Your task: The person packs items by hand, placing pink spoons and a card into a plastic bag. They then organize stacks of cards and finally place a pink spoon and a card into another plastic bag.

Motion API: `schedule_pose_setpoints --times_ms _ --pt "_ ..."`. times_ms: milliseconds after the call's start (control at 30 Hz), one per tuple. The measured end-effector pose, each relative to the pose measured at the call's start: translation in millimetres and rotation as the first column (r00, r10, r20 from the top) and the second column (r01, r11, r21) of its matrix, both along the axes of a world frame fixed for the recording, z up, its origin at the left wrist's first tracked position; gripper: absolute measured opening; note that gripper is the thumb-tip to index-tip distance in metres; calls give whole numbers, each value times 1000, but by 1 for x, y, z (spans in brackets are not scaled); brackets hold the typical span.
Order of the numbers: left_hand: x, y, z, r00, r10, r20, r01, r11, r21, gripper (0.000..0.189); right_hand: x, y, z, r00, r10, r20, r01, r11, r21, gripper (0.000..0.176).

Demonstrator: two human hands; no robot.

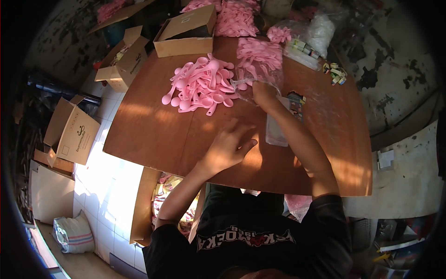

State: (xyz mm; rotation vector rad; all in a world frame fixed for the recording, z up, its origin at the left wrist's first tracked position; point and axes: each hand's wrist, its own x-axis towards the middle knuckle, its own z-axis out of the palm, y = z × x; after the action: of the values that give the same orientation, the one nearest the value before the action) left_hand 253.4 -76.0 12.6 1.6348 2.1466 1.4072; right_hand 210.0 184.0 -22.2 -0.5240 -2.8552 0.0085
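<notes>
My left hand (226, 147) hovers over or rests on the front of the brown table, fingers apart and holding nothing. Farther out, my right hand (265, 94) is closed at the mouth of a clear plastic bag (274, 76); its fingertips are hidden. Pink plastic measuring spoons (260, 52) fill the far part of that bag. Left of the bag lies a loose heap of the same pink spoons (200, 84). Partly under my right forearm is a stack of flat clear plastic bags (275, 128), with a small printed packet (296, 100) at its far end.
An open cardboard box (183, 46) stands at the table's far left. More bagged pink spoons (236, 21) lie at the back. Bundled small labels (335, 73) sit near the right edge. Open cartons (74, 132) stand left on the tiled floor; another box (144, 204) holds colourful packets below the table.
</notes>
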Motion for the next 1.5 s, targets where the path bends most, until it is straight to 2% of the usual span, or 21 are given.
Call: schedule_pose_setpoints --times_ms 100,167,200,267,300,367,400,433,500,600,633,700,833,900,967,1067,1133,1300,1367,1433,1500 --pt "1 3 3 999 -19 48 19 1000 -5 39 5 2 6 1000 14 -16 -14 1000 22 15" --pt "-1 6 4 971 -77 228 80 997 -6 41 6 8 13 999 27 -35 -27 1000 -9 17" --pt "-3 9 1 971 -77 227 80 997 -6 41 7 8 20 998 39 -53 -41 998 -39 18" --pt "-9 18 -12 857 -107 504 97 994 46 41 14 5 28 990 93 -110 -94 995 -9 17" --pt "-10 21 -13 855 -110 506 100 994 47 41 19 2 32 976 146 -161 -145 989 20 16" --pt "-15 29 -14 637 -143 757 70 989 128 40 25 -8 38 977 135 -163 -142 989 -32 18" --pt "-20 34 -17 537 -101 838 75 995 72 39 28 -9 37 978 128 -166 -143 986 -85 21" --pt "-21 39 -20 532 -102 840 76 994 73 39 33 -10 35 979 127 -161 -142 986 -85 21" --pt "-21 49 -25 221 -77 972 -9 997 81 45 43 -14 34 927 215 -309 -242 969 -52 28" --pt "-22 64 -32 59 -157 986 -30 987 159 56 69 -20 43 913 126 -388 -242 933 -266 30" --pt "-23 70 -36 56 -156 986 -32 987 158 56 79 -24 55 914 127 -385 -243 932 -268 30" --pt "-25 85 -41 -2 -175 984 -30 984 175 58 98 -29 73 976 58 -209 -159 848 -505 32" --pt "-21 109 -31 -63 -145 987 -69 988 140 52 132 -39 67 958 110 -266 -228 852 -471 29" --pt "-19 117 -32 -87 -155 984 42 986 159 46 148 -47 61 944 161 -288 -305 758 -576 31" --pt "-13 118 -32 -79 -148 986 32 988 151 40 161 -50 59 967 156 -203 -253 703 -665 36" --pt "-13 118 -30 -131 -221 966 -46 975 217 34 171 -50 54 949 135 -283 -304 617 -725 42" --pt "-11 113 -22 -178 -259 949 -100 964 245 32 177 -47 54 966 -100 -238 -193 332 -923 43" --pt "-11 92 -20 -261 -325 909 -197 940 279 29 183 -35 60 939 -160 -306 -271 207 -940 54" --pt "-12 78 -22 -272 -339 900 -201 935 292 27 183 -31 63 932 -183 -313 -325 -40 -945 53" --pt "-10 64 -17 -285 -356 890 -205 930 306 24 181 -27 64 937 -169 -306 -325 -98 -941 55" --pt "-9 48 -10 -194 -326 925 -287 921 264 25 173 -29 66 931 -188 -312 -354 -268 -896 59"
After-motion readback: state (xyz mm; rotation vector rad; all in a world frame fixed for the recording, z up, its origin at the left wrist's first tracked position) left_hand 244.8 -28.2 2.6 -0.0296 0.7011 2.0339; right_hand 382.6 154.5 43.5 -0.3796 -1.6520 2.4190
